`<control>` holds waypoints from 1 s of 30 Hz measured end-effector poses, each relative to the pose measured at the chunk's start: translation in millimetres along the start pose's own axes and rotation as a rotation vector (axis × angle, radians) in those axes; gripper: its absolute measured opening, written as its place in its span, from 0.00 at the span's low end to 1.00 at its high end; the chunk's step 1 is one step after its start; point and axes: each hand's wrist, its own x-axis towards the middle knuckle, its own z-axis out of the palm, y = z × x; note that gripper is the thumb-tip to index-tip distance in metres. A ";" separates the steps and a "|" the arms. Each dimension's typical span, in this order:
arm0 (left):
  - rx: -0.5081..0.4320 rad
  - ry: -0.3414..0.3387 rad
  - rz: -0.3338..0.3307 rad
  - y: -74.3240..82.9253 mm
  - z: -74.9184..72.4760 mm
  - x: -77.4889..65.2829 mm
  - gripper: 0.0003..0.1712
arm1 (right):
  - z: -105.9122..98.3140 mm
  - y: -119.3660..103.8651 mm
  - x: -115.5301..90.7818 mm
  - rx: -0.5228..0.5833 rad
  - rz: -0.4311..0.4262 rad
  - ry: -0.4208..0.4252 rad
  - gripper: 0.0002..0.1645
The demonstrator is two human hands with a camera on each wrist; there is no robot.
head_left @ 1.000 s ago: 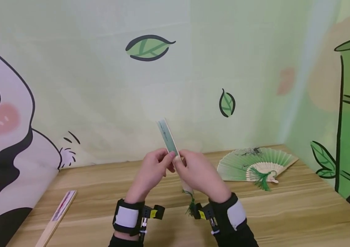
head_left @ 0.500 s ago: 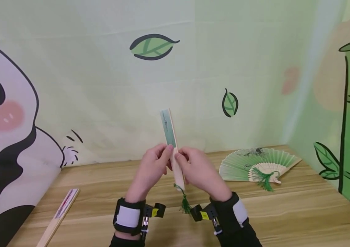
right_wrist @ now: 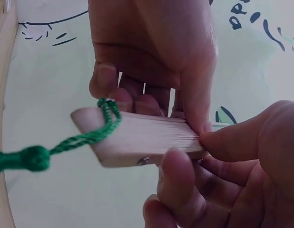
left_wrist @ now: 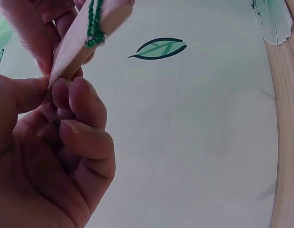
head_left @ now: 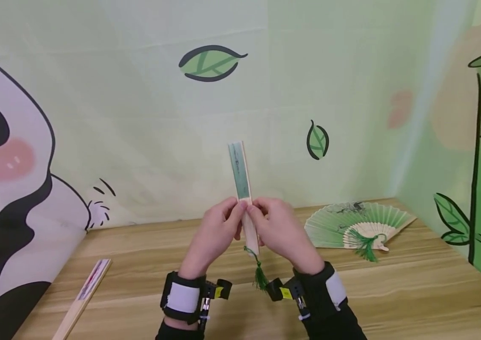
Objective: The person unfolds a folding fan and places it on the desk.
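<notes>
Both hands hold a folded hand fan upright above the table. Its upper part (head_left: 240, 170) shows pale green cloth, and its wooden ribs (head_left: 250, 231) run down to a green tassel (head_left: 260, 276). My left hand (head_left: 211, 233) pinches the fan's left side near the lower end of the cloth, thumb in front. From the other side, my right hand (head_left: 283, 231) pinches it at about the same height. In the right wrist view, the stacked wooden ribs (right_wrist: 137, 140) lie pressed together, with the tassel cord (right_wrist: 80, 140) looped through their end.
A spread green fan (head_left: 321, 226) with its own green tassel (head_left: 366, 243) lies at the back right of the wooden table (head_left: 147, 264). Another folded fan (head_left: 83, 297) lies at the front left. A printed backdrop (head_left: 147, 118) hangs behind the table.
The folded fan has risen and turned more upright between the hands. My right hand has shifted its grip along the ribs, and more of the wooden end and tassel shows now.
</notes>
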 end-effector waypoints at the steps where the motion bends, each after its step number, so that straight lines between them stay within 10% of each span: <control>1: 0.000 -0.001 -0.002 0.2 0.2 0.2 0.16 | 0.0 0.3 0.2 -0.003 -0.004 0.004 0.13; 14: 0.004 0.073 0.039 2.6 7.6 2.1 0.18 | -1.6 2.6 1.9 0.054 -0.004 0.065 0.13; 30: -0.051 -0.059 -0.032 7.9 6.9 0.3 0.17 | -11.8 6.9 1.2 0.092 0.063 0.071 0.10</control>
